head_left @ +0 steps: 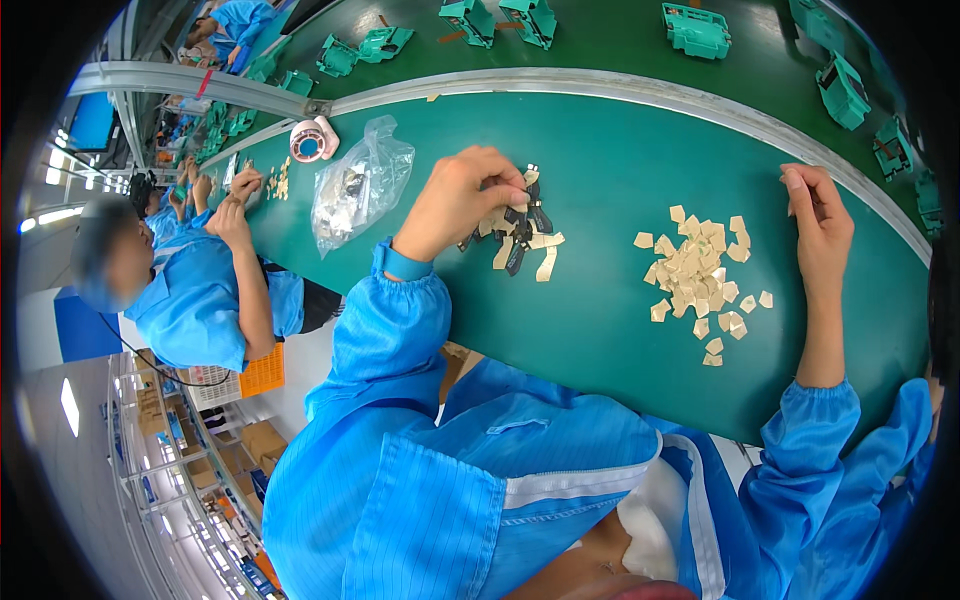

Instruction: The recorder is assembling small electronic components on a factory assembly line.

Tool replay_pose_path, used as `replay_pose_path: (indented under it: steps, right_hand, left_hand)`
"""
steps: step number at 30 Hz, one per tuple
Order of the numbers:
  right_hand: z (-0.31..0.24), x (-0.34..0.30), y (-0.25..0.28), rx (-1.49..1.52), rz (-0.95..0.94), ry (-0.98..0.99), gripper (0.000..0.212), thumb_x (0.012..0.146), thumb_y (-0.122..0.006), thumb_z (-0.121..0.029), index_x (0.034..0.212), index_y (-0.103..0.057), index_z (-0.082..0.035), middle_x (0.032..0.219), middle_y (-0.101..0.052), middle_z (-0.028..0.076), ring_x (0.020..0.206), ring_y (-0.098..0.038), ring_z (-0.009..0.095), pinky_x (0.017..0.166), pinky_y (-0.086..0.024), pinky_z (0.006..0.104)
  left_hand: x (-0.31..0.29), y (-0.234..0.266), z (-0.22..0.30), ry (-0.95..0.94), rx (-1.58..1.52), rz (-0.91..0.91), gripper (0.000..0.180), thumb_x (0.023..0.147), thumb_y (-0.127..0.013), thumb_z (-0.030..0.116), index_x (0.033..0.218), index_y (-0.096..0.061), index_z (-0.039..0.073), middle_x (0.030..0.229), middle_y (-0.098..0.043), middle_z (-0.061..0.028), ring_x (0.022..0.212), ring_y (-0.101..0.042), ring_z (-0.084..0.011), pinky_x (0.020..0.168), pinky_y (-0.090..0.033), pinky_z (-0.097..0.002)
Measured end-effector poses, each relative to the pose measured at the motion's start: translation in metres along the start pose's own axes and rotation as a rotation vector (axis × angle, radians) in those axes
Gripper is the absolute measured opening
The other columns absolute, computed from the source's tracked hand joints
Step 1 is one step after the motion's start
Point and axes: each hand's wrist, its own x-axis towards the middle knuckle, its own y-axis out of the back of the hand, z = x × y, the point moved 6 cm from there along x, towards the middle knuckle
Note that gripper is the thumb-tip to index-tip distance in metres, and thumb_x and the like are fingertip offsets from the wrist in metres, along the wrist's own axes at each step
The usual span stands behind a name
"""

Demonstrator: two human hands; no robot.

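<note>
My left hand (470,195) is closed, its fingertips bent down into a small heap of black strips and cream paper-like pieces (516,252). What it pinches there is hidden among the pieces. Off to the right, my right hand (822,215) is raised near the far edge of the green table, thumb and fingers pressed together. Anything between those fingertips is too small to make out. A loose pile of small cream chips (695,270) lies between my hands, with several chips scattered around it.
Left of my left hand lies a clear plastic bag (362,185) with small parts inside, beside a pink and white tape roll (313,141). Beyond the metal rail (560,80), green plastic housings (697,30) stand on another green surface. A co-worker in blue (200,295) sits to the left.
</note>
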Motion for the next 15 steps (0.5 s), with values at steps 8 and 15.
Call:
replay_pose_path:
  steps: [8, 15]
  right_hand:
    - [-0.032, -0.015, -0.019, 0.199, -0.114, -0.054, 0.014, 0.090, -0.059, -0.009, 0.099, -0.064, 0.000, 0.084, -0.058, -0.001, 0.073, -0.048, 0.004, 0.063, -0.038, 0.0169]
    - [-0.048, -0.032, -0.054, 0.266, -0.365, -0.120, 0.012, 0.087, -0.062, -0.009, 0.094, -0.065, 0.000, 0.080, -0.058, 0.000, 0.071, -0.053, 0.005, 0.062, -0.042, 0.0184]
  left_hand:
    - [-0.010, -0.003, 0.068, -0.296, -0.044, 0.184, 0.022, 0.075, -0.063, -0.008, 0.092, -0.070, 0.006, 0.083, -0.061, -0.0055, 0.074, -0.060, -0.0170, 0.064, -0.049, -0.0270]
    - [-0.001, -0.016, 0.097, -0.592, 0.230, 0.231, 0.024, 0.068, -0.063, -0.009, 0.088, -0.066, 0.004, 0.082, -0.062, -0.0070, 0.074, -0.060, -0.0229, 0.063, -0.049, -0.0311]
